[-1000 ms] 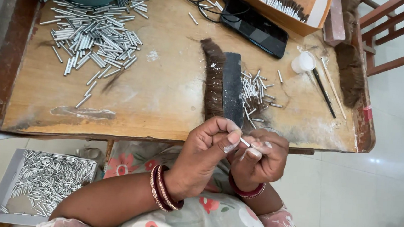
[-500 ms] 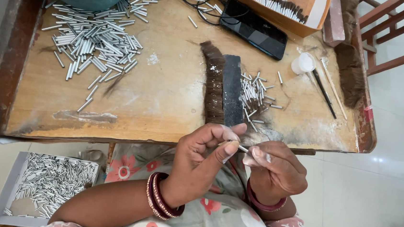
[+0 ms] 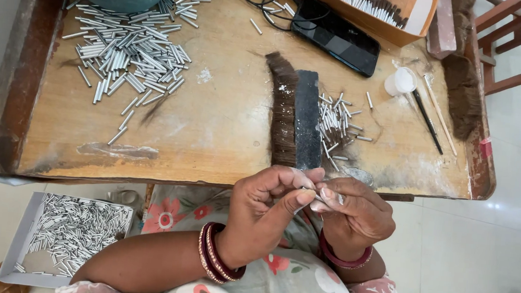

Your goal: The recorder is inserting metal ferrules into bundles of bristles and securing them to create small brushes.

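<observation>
Fingers (image 3: pixel 306 196) of both hands meet just off the near edge of the tabletop (image 3: pixel 212 130). Left hand (image 3: pixel 264 218) and right hand (image 3: pixel 354 216) pinch one small metal tube (image 3: pixel 317 197) between fingertips, fingers narrow around it. Dark brush (image 3: pixel 293 121) lies just beyond on the tabletop, loose tubes (image 3: pixel 339 125) beside it. Larger tube pile (image 3: pixel 131 56) near far left corner. Tray of tubes (image 3: pixel 64 239) below left edge.

A small silver tube (image 3: pixel 315 197) is pinched between the fingertips of the left hand (image 3: pixel 264 212) and the right hand (image 3: pixel 354 213) just below the edge of a wooden table (image 3: pixel 225 125), on which a dark brush strip (image 3: pixel 293 118) and loose metal tubes (image 3: pixel 128 55) are spread.
</observation>
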